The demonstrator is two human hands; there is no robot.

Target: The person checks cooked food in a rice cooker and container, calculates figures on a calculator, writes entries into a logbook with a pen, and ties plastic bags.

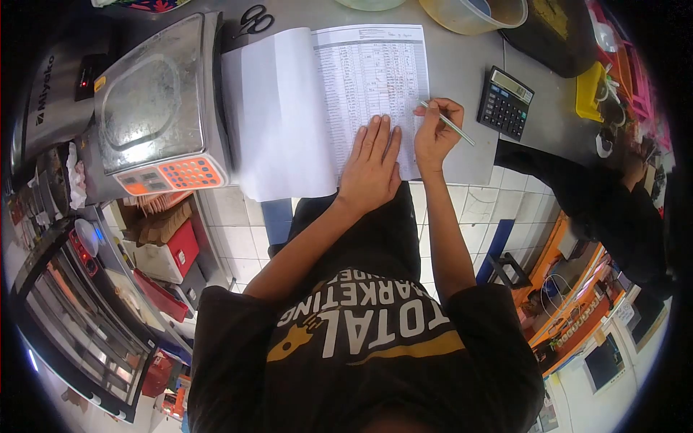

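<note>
An open ledger book (281, 115) lies on the grey table, its left page blank and its right page (375, 72) printed with a table full of handwritten entries. My left hand (369, 162) rests flat on the lower part of the right page, fingers stretched out. Beside the page's right edge, my right hand (437, 137) is closed around a slim pale pen (456, 130), which slants down to the right. A black calculator (505, 103) sits a little to the right of that hand.
Left of the book stands a weighing scale (155, 94) with an orange keypad. Black scissors (254, 20) lie behind the book. A plastic tub (473, 16) is at the back, near a yellow tray (590, 92). Someone's dark sleeve (577, 187) reaches in at the right.
</note>
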